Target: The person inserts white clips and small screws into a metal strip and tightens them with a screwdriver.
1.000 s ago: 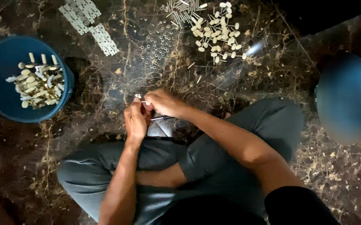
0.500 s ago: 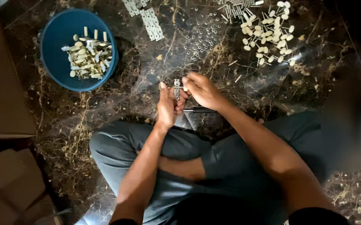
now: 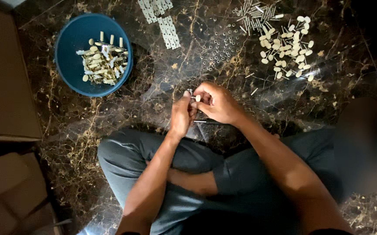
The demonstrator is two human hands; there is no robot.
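I sit cross-legged on a dark marble floor. My left hand and my right hand meet just above my knees, fingertips pinched together on a small metal part with a cream plastic plug. A thin dark tool lies on the floor under my right hand. A loose pile of cream plastic plugs lies at the upper right, with metal pins beside it and small metal rings scattered to its left.
A blue bowl holding several finished cream pieces stands at the upper left. White strips of parts lie at the top centre. Brown cardboard lines the left edge. A blurred shape sits at the right.
The view has shifted, so the blue bowl and the piles sit further right in the frame. My hands stay together on the small part, fingers working it slightly.
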